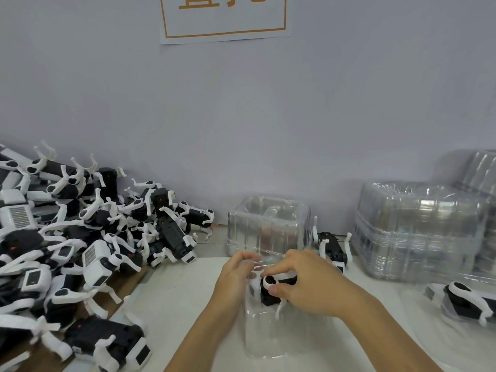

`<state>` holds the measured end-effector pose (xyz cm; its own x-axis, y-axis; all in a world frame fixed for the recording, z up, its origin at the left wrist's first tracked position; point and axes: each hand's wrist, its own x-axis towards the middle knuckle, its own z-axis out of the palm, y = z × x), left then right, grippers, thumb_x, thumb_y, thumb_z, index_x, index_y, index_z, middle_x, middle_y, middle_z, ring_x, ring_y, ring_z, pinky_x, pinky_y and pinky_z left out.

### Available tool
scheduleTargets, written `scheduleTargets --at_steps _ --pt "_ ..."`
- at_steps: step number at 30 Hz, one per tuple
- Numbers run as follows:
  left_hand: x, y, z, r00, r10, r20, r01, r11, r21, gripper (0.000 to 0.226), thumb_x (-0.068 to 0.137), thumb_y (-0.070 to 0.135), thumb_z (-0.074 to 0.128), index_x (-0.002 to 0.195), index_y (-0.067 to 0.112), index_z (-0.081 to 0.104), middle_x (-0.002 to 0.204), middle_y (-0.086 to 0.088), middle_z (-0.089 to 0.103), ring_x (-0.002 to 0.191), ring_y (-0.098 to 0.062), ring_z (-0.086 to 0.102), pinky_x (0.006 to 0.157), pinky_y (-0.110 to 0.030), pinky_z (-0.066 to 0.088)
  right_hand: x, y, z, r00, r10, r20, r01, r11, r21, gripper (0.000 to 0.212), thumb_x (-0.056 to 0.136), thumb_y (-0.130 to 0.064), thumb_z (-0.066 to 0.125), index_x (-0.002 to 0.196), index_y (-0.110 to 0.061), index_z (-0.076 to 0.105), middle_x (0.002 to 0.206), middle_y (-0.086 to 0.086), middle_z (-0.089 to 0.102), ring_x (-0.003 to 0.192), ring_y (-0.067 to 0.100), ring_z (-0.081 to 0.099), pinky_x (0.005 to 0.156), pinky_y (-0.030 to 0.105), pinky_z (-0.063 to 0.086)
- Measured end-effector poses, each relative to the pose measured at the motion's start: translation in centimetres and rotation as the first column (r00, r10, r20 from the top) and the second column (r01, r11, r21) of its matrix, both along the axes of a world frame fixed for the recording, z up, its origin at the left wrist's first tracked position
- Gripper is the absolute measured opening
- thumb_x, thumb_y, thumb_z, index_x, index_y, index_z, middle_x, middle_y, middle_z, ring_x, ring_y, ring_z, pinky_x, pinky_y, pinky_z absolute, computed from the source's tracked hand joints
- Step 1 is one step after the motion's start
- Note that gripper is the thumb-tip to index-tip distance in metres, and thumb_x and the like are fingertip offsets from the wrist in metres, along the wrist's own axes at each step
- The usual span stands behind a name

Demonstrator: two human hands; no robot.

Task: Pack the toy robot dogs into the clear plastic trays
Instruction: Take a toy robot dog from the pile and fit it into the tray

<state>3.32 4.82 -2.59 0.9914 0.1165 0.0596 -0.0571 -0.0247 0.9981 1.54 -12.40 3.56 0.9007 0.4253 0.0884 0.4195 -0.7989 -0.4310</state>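
Note:
A black-and-white toy robot dog (271, 287) sits in a clear plastic tray (268, 336) at the table's middle front. My right hand (303, 280) grips the dog from above and from the right, thumb on its white hip. My left hand (236, 275) holds the tray's far left edge with curled fingers. Much of the dog is hidden under my fingers.
A big heap of toy robot dogs (80, 237) fills the left side. An empty clear tray (268, 224) stands behind my hands, with one dog (332, 248) on its back beside it. Stacked clear trays (421, 232) stand at right. Another dog in a tray (467, 302) lies at far right.

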Motion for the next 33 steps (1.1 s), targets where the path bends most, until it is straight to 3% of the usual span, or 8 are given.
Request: scheduleTargets --at_steps 3,5,7,12,16,21,27,33 --pt "0.0 0.0 0.1 1.000 0.005 0.010 -0.005 1.000 -0.002 0.025 0.094 0.010 0.055 0.083 0.025 0.072 0.102 -0.008 0.072 0.108 -0.034 0.064 0.102 -0.050 0.046 0.1 -0.1 0.4 1.000 0.022 -0.016 -0.023 1.000 -0.020 0.032 0.088 -0.055 0.064 0.119 -0.060 0.060 0.091 -0.032 0.043 0.128 0.009 0.045 0.109 0.047 0.036" --pt "0.0 0.1 0.1 1.000 0.007 0.015 -0.006 1.000 -0.001 0.025 0.094 0.010 0.055 0.083 0.025 0.072 0.103 -0.009 0.072 0.108 -0.034 0.063 0.101 -0.048 0.046 0.1 -0.4 0.6 0.998 0.043 -0.053 -0.042 0.999 0.006 0.032 0.090 -0.050 0.064 0.120 -0.059 0.060 0.117 -0.030 0.057 0.128 0.004 0.047 0.110 0.042 0.038" --pt "0.1 0.1 0.0 1.000 0.005 0.016 -0.005 1.000 -0.009 0.026 0.094 0.010 0.055 0.082 0.026 0.073 0.103 -0.010 0.072 0.108 -0.035 0.062 0.101 -0.047 0.046 0.2 -1.1 0.9 0.992 0.069 -0.104 -0.062 0.996 0.071 0.031 0.094 -0.038 0.065 0.118 -0.057 0.063 0.133 -0.024 0.057 0.126 0.001 0.049 0.109 0.035 0.040" --pt "0.1 -0.2 0.2 1.000 0.025 0.000 -0.025 0.999 -0.033 0.032 0.094 0.008 0.055 0.079 0.029 0.074 0.103 -0.012 0.072 0.107 -0.034 0.064 0.100 -0.046 0.047 0.8 -3.8 1.5 0.998 -0.039 -0.049 0.043 0.994 0.096 0.034 0.088 -0.013 0.069 0.086 -0.047 0.070 0.109 -0.019 0.060 0.104 -0.005 0.054 0.082 0.016 0.044" --pt "0.1 -0.2 0.2 0.999 0.031 -0.009 -0.032 0.998 -0.049 0.030 0.094 0.008 0.055 0.080 0.026 0.075 0.099 -0.010 0.074 0.103 -0.030 0.066 0.098 -0.043 0.048 1.4 -4.4 0.9 0.993 -0.121 -0.012 0.122 0.989 0.079 0.041 0.085 -0.004 0.066 0.073 -0.043 0.070 0.099 -0.021 0.058 0.088 0.000 0.058 0.065 0.014 0.045" --pt "0.0 -0.2 0.3 0.999 0.026 -0.020 -0.027 0.997 -0.068 0.023 0.095 0.007 0.053 0.089 0.017 0.073 0.102 -0.014 0.073 0.096 -0.026 0.068 0.088 -0.037 0.051 1.7 -4.0 0.4 0.985 -0.167 0.044 0.164 0.984 0.062 0.044 0.085 -0.005 0.067 0.073 -0.047 0.066 0.095 -0.021 0.053 0.084 -0.002 0.055 0.059 0.010 0.037" --pt "-0.1 -0.4 0.2 0.999 0.030 -0.018 -0.032 0.993 -0.112 0.022 0.095 0.005 0.052 0.092 0.014 0.072 0.089 -0.004 0.073 0.086 -0.017 0.068 0.079 -0.030 0.047 1.8 -3.5 -0.3 0.964 -0.223 0.149 0.220 0.975 0.031 0.044 0.086 -0.007 0.068 0.074 -0.049 0.064 0.088 -0.024 0.054 0.076 -0.005 0.055 0.055 0.008 0.035" --pt "0.0 -0.4 0.3 0.999 0.029 -0.025 -0.031 0.993 -0.115 0.022 0.096 0.005 0.052 0.092 0.014 0.072 0.097 -0.012 0.074 0.087 -0.019 0.069 0.079 -0.031 0.051 1.8 -3.7 -0.1 0.976 -0.190 0.108 0.183 0.981 0.066 0.047 0.084 -0.004 0.067 0.072 -0.049 0.063 0.093 -0.023 0.057 0.083 -0.005 0.052 0.059 0.009 0.035"
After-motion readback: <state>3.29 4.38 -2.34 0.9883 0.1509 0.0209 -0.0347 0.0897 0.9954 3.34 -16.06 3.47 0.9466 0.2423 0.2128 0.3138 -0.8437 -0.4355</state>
